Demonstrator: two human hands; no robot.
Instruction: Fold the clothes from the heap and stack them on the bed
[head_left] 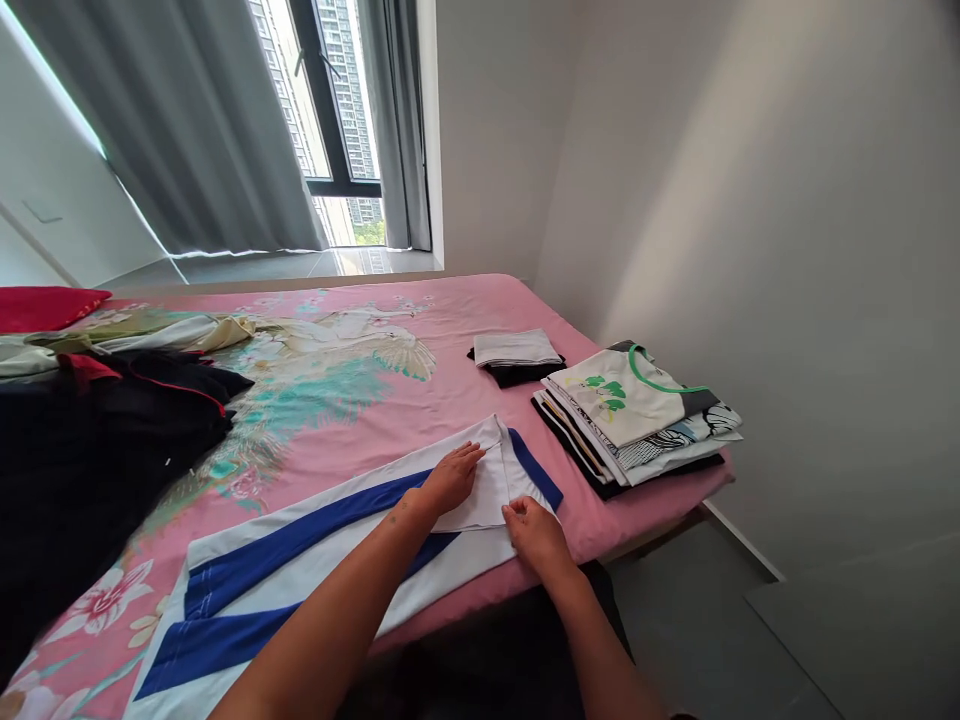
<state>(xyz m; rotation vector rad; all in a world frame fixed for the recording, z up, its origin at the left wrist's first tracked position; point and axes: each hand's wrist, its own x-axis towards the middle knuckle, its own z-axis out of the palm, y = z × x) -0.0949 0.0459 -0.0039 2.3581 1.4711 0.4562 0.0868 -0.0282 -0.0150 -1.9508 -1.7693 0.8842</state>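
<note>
lower centre: left hand (pixel 454 478) flat, fingers outstretched, on the white-and-blue garment (pixel 322 540); right hand (pixel 537 538), fingers clamped on its edge.

No legible text, labels, brands, numbers

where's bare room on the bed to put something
Widest: pink bedsheet between the dark clothes heap, the small folded stack and the white-and-blue garment. Another lies behind the small stack. Crowded: right corner, under the larger folded stack; near edge, with left hand and right hand.
</note>
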